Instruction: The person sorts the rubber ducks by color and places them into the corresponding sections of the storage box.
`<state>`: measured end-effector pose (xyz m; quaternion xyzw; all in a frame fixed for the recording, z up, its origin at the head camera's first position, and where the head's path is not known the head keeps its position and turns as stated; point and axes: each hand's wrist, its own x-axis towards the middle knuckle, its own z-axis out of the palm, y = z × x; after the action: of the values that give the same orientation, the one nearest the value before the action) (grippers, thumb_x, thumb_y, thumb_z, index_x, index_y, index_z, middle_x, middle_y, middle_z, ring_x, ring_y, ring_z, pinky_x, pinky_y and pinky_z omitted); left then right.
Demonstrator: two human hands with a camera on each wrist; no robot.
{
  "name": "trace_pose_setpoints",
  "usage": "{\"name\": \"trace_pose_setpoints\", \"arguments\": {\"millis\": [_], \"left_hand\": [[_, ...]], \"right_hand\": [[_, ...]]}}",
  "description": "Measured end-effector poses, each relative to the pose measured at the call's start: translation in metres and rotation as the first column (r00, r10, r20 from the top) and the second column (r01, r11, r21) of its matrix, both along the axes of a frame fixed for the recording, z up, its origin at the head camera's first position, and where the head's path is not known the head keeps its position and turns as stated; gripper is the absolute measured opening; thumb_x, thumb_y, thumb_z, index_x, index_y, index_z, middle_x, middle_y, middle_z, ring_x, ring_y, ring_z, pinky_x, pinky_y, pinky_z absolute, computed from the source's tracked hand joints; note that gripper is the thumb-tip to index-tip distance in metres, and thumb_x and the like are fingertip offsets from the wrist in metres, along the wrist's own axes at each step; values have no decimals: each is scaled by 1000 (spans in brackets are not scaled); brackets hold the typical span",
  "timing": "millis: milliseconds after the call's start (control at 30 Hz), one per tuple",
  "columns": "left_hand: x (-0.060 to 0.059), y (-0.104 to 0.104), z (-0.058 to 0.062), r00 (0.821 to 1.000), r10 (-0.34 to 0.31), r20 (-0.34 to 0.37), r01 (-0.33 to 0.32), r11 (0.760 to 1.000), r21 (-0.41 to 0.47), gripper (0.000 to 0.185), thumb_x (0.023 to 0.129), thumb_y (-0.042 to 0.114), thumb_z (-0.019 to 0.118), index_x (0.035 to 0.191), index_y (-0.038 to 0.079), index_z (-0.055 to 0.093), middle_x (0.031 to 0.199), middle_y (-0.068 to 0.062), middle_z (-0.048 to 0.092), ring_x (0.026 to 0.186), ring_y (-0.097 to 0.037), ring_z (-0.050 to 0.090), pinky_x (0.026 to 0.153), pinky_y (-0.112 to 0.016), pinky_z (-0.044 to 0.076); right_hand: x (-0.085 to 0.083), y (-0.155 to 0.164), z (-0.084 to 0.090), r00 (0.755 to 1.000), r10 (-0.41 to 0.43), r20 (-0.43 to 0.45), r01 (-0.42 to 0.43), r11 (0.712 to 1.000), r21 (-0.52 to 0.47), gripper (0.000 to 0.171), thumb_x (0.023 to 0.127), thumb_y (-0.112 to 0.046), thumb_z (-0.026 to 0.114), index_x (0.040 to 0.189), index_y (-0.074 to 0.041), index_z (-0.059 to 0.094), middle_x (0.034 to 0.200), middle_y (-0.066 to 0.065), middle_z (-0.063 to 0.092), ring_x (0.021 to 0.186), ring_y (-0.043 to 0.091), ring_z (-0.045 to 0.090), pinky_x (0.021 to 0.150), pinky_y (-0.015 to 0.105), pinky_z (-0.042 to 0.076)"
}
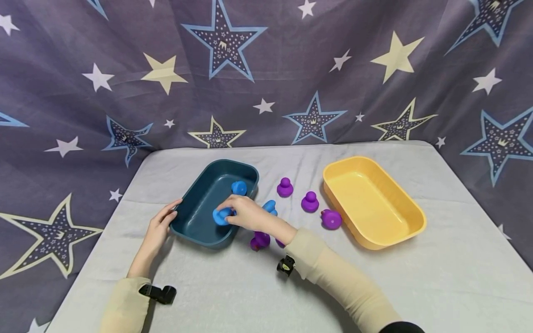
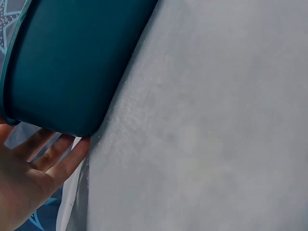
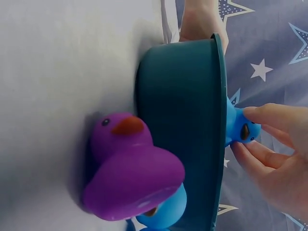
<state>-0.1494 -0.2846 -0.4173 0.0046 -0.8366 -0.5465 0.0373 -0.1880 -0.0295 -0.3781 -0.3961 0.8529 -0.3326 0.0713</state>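
1. The right hand (image 1: 245, 213) is over the dark teal tub (image 1: 195, 226), fingers curled round a blue duck (image 1: 220, 216) held just inside it. The right wrist view shows thumb and fingertips (image 3: 262, 113) pinching that duck by the tub's rim.
2. The left hand (image 1: 160, 226) rests with straight, relaxed fingers against the tub's near-left wall, holding nothing. The left wrist view shows the fingers (image 2: 62, 156) touching the tub's outer corner.
3. My read: this is the placing step, with blue ducks going into the teal tub. A second blue duck (image 1: 239, 187) already sits at its far end.
4. A third blue duck (image 1: 270, 206) lies on the bench just outside the tub, right behind the right hand.
5. The next move likely calls for letting go low in the tub, then reaching for that outside blue duck while the left hand steadies the wall.
6. Purple ducks (image 1: 310, 202) stand scattered between the teal tub and a yellow tub (image 1: 412, 231), which has nothing visible in it. One purple duck (image 1: 260, 240) sits under the right wrist.
7. The bench (image 1: 437, 286) wears a pale grey cloth. Behind hangs a purple-grey curtain (image 1: 62, 55) printed with stars.
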Motion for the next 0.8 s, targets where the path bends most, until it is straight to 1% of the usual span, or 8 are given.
{"name": "trace_pose_setpoints", "arguments": {"millis": [267, 367, 400, 500, 600, 633, 733, 800], "left_hand": [[0, 0, 0, 1000, 12, -15, -12, 1000, -8, 38, 94, 14, 40, 128, -2, 41, 97, -8, 43, 43, -1, 26, 45, -28, 33], [0, 0, 0, 1000, 11, -13, -11, 1000, -8, 38, 95, 15, 40, 128, -2, 41, 99, -8, 43, 45, -1, 27, 46, -26, 34], [0, 0, 0, 1000, 9, -14, -9, 1000, -9, 38, 95, 15, 40, 128, -3, 41, 100, -9, 43, 47, -2, 29, 47, -25, 35], [0, 0, 0, 1000, 8, -13, -8, 1000, -8, 38, 95, 15, 40, 129, -3, 41, 103, -8, 43, 51, -3, 31, 49, -25, 36], [0, 0, 0, 1000, 11, -18, -11, 1000, -2, 38, 95, 14, 40, 128, -3, 41, 101, -7, 43, 49, -3, 31, 48, -25, 35], [0, 0, 0, 1000, 12, -18, -12, 1000, 5, 38, 94, 14, 40, 128, -3, 41, 99, -6, 44, 47, -2, 29, 47, -26, 34], [0, 0, 0, 1000, 11, -25, -11, 1000, 12, 37, 94, 13, 41, 127, -4, 42, 96, -5, 44, 44, -1, 26, 46, -27, 33], [0, 0, -1, 1000, 8, -26, -8, 1000, 15, 37, 94, 13, 41, 127, -4, 41, 95, -3, 45, 45, -1, 26, 46, -27, 34]], "right_hand": [[1, -3, -3, 1000, 22, -18, -22, 1000, 13, 28, 83, -9, 59, 111, -8, 62, 107, 5, 58, 95, 12, 51, 80, 16, 39], [2, -4, -4, 999, 24, -21, -24, 1000, 20, 28, 83, -9, 59, 111, -8, 62, 106, 5, 58, 94, 11, 51, 80, 16, 39], [2, -4, -5, 1000, 25, -18, -24, 999, 22, 28, 83, -9, 59, 111, -8, 62, 106, 5, 58, 94, 11, 51, 79, 16, 39], [2, -5, -5, 1000, 28, -7, -28, 999, 27, 29, 83, -9, 59, 112, -7, 61, 108, 5, 57, 94, 13, 52, 78, 17, 39], [1, -4, -5, 999, 33, -1, -33, 999, 25, 29, 84, -9, 58, 113, -8, 61, 110, 5, 56, 95, 16, 52, 76, 17, 39], [1, -4, -5, 999, 33, 0, -33, 999, 22, 29, 84, -9, 58, 113, -8, 61, 111, 5, 56, 95, 17, 52, 76, 17, 39], [1, -1, -4, 1000, 31, -1, -31, 1000, 5, 29, 84, -9, 57, 113, -8, 61, 111, 5, 56, 94, 18, 51, 75, 18, 37], [1, 1, -3, 1000, 30, -1, -30, 1000, -6, 28, 84, -9, 57, 113, -8, 61, 111, 5, 56, 95, 18, 51, 74, 18, 37]]}}
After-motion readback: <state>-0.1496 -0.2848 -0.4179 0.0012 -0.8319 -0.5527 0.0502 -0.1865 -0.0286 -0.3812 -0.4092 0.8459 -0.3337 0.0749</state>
